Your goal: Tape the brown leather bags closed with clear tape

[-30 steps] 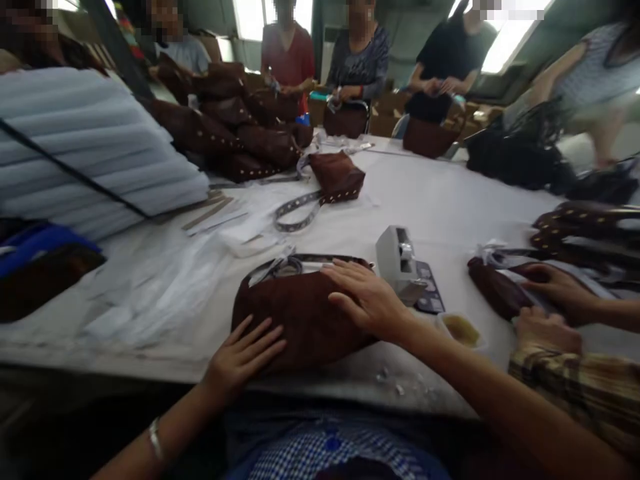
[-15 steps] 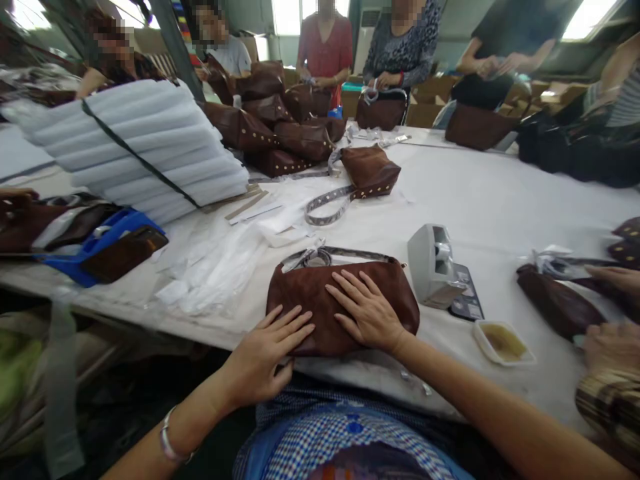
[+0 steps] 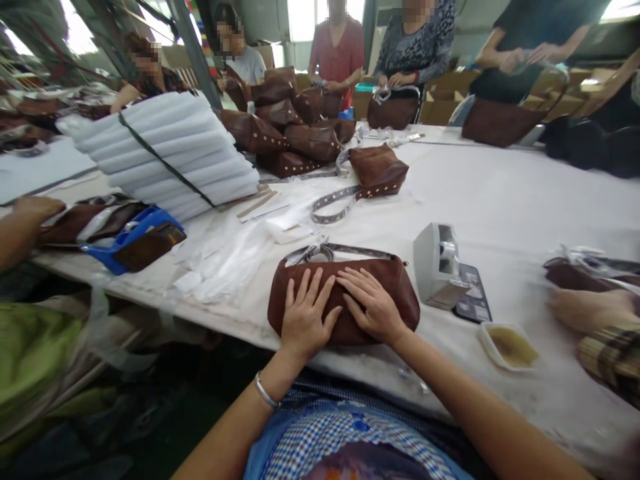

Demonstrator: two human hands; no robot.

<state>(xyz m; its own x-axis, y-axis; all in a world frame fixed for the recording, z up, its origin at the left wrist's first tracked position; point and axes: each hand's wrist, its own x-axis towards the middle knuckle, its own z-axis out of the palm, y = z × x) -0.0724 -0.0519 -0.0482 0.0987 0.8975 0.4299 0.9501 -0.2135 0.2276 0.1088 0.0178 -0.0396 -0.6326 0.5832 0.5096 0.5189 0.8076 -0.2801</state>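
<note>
A brown leather handbag (image 3: 345,327) lies on its side at the table's near edge, in front of my body. My left hand (image 3: 307,313) rests flat on the left half of it, fingers spread. On the right half lies my right hand (image 3: 370,303), also flat, its fingers pointing up and left. The thumbs are near each other at the bag's middle. Along the bag's far edge runs a patterned strap (image 3: 360,251), partly wrapped in clear and white film. Neither hand grips anything.
A grey tape dispenser (image 3: 435,267) stands right of the bag, beside a phone (image 3: 473,293) and a white dish (image 3: 510,347) of yellowish stuff. Plastic film (image 3: 225,267), a foam stack (image 3: 170,153), a blue holder (image 3: 115,257) and another bag (image 3: 380,170) surround it. Co-workers stand around the white table (image 3: 525,220).
My left hand has moved up and right, from the bag's near left corner onto its face. The right hand stays on the bag. The view has turned slightly left.
</note>
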